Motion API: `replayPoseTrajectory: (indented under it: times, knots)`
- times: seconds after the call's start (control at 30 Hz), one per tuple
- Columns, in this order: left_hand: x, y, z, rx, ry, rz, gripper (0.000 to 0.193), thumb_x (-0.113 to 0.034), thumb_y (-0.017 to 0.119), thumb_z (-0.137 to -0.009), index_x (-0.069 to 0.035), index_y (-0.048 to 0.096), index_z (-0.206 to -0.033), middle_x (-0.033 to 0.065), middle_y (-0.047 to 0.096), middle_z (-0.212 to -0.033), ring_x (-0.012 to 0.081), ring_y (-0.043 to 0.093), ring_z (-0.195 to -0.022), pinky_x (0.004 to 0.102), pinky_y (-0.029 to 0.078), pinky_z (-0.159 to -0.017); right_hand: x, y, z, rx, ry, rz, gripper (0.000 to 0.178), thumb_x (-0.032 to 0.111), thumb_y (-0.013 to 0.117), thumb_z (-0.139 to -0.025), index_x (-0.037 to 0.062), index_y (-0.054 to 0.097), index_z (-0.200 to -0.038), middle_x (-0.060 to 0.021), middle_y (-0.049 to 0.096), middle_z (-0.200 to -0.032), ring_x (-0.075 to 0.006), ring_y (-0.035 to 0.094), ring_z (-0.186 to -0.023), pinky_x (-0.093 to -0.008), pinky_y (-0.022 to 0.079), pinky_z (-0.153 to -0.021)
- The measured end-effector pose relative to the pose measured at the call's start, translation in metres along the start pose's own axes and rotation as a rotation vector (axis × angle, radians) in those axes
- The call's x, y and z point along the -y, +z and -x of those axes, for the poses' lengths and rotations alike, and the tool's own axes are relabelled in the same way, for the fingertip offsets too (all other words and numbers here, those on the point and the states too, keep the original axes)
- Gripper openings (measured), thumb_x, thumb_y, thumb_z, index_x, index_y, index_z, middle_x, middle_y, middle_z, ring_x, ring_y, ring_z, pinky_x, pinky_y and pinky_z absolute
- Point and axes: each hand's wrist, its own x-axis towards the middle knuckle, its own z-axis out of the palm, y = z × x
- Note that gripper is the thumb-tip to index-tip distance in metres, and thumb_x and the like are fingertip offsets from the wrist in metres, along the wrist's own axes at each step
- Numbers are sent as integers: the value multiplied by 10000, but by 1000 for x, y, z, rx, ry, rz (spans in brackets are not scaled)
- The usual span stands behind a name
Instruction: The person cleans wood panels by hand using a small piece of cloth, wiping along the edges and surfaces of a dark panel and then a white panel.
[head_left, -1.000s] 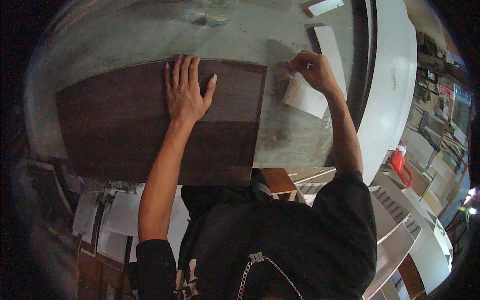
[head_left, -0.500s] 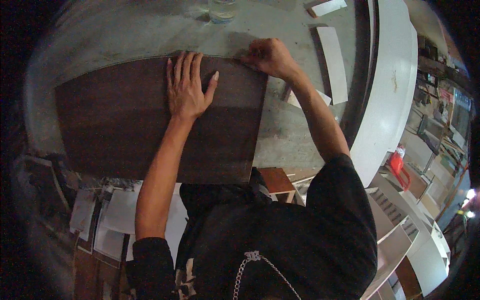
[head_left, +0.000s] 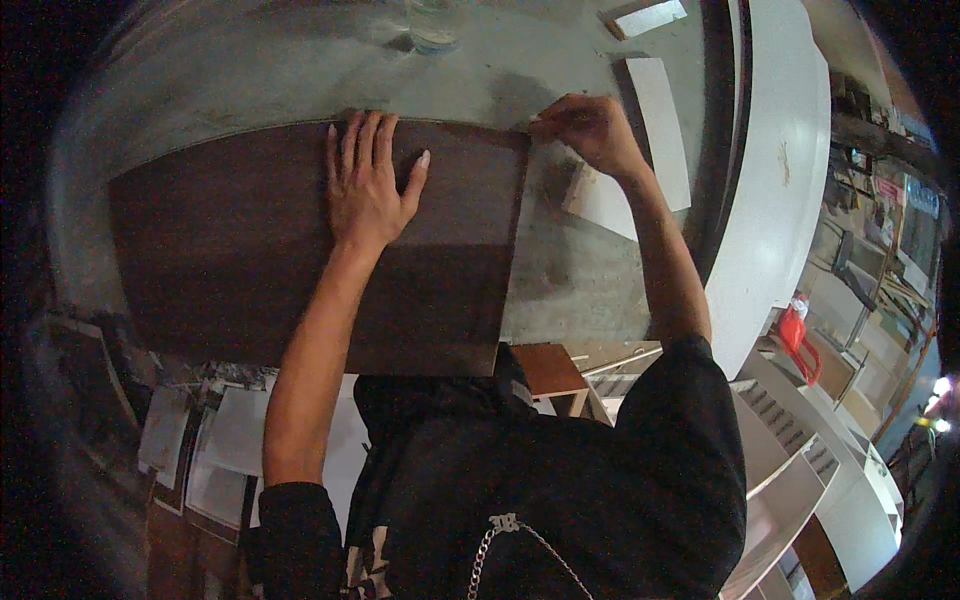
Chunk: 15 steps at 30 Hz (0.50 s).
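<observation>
black cloth, a shirt, fills six o'clock, a silver link chain over it. ahead, toward ten o'clock, a dark brown board lies flat, smooth and faintly streaked. the left hand, at eleven o'clock, rests palm down on it, fingers spread, tips at the far edge. the right hand, at one o'clock, is drawn narrow, fingertips at the board's far right corner; whether they pinch something, i cannot tell. beside it lie two flat white pieces, straight-edged, one partly behind the forearm; a shorter white block sits farther off. the worktop is grey-green, scuffed and stained, with a blurred clear vessel near twelve o'clock and a long white panel at two. beyond, white box-like units stand at four o'clock, a red plastic thing at three.
</observation>
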Motion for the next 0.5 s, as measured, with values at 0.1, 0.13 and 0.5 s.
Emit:
replayPoseTrajectory:
  times: [0.1, 0.13, 0.5]
  knots:
    - [4, 2, 3, 1, 1, 7, 575, -446, 549, -927, -31, 508, -1322, 148, 499, -1369, 325, 400, -1340, 526, 215, -1166, 1, 13, -4, 26, 41, 204, 133, 119, 723, -863, -7, 716, -904, -70, 689, -787, -121, 626, -726, -297, 511, -699]
    - [3, 2, 3, 10, 3, 5, 576, -438, 557, -928, -32, 494, -1331, 156, 497, -1370, 337, 404, -1335, 532, 221, -1162, 5, 17, -7, 38, 58, 314, 158, 152, 729, -864, -2, 716, -898, -69, 681, -757, -112, 608, -697, -301, 501, -676]
    - [5, 4, 4, 6, -23, 67, 573, -427, 580, -921, -34, 499, -1330, 156, 505, -1372, 345, 404, -1344, 544, 216, -1164, 12, 43, -34, 65, 48, 235, 226, 207, 726, -860, -4, 671, -799, -60, 624, -661, -118, 520, -639, -326, 450, -585]
